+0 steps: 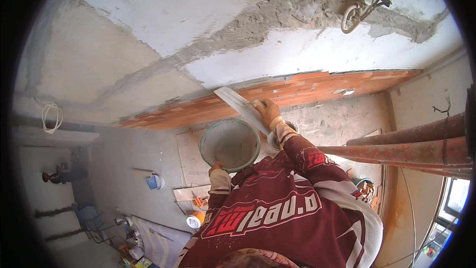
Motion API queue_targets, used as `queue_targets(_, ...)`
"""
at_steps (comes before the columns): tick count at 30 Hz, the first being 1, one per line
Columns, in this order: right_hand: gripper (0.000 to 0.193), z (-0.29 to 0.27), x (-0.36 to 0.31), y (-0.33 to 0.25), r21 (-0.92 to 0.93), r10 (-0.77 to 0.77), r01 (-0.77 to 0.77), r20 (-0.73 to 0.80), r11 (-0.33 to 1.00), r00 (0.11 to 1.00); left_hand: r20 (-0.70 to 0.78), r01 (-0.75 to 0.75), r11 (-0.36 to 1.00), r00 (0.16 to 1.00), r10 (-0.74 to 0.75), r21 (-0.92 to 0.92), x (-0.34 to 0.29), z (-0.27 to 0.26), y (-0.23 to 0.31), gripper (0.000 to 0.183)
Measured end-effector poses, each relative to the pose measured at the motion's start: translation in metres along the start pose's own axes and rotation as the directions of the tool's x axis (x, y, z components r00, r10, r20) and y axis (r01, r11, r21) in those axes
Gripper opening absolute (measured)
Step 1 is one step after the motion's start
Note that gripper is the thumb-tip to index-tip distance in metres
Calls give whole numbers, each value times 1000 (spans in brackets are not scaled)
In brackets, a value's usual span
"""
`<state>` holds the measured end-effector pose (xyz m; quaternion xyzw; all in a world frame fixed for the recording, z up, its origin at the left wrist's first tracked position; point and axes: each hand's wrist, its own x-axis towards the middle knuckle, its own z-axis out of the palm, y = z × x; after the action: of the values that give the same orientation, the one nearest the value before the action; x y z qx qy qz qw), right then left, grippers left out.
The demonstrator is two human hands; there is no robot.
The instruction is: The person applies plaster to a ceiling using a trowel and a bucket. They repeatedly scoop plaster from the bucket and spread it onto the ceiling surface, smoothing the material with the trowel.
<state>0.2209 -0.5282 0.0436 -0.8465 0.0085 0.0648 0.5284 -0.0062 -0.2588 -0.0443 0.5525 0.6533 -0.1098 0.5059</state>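
Observation:
My right hand (269,111) is closed round the handle of a long, flat plastering trowel (232,98). Its grey metal blade points up and left, with the tip in front of the exposed orange brickwork (317,85). Below and left of the trowel is a round green-rimmed tub (200,145) with grey residue inside. My left hand (216,167) grips the tub's near left rim, with its fingers partly hidden. Another round container (273,142) shows partly behind my right forearm.
A rough grey mortar patch (297,17) with a loop of conduit (350,19) crosses the white wall. Red metal poles (396,154) jut in from the right. A blue bucket (154,182) and an orange-and-white bucket (195,219) stand on the floor at left.

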Motion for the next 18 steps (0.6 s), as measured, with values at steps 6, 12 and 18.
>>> queue_targets(6,42,-9,3,7,104,90,-89,-9,991,996,-58,59,991,997,-52,119,-15,-4,6,25)
queue_targets(12,44,-43,1,17,159,184,-177,-33,971,982,-33,37,997,999,-35,66,-2,-5,-8,27)
queue_targets(18,41,-101,3,50,126,59,-35,-190,991,980,-26,40,999,999,-40,10,-12,0,-4,27)
